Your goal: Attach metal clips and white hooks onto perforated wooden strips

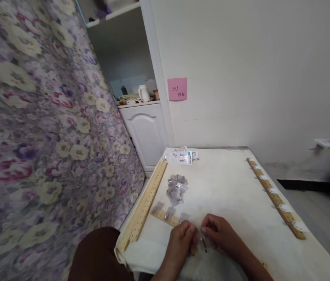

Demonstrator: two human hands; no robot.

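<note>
My left hand (183,237) and my right hand (220,231) are close together over the near part of the table. Between their fingertips is a small clear plastic piece with a dark metal pin (204,246) pointing down. My right thumb and finger pinch the piece. My left fingers are curled shut beside it, and what they hold is hidden. Passing beneath my hands is a light wooden strip (160,213) with holes, and several clear pieces with metal parts stand in it. Farther back lies a heap of similar clear pieces (177,190).
Long wooden strips with holes (144,207) lie along the left edge. Another strip (276,199), carrying several white round pieces, lies along the right edge. Printed plastic packaging (179,157) rests at the back left. A wall (241,97) stands behind the table (226,179).
</note>
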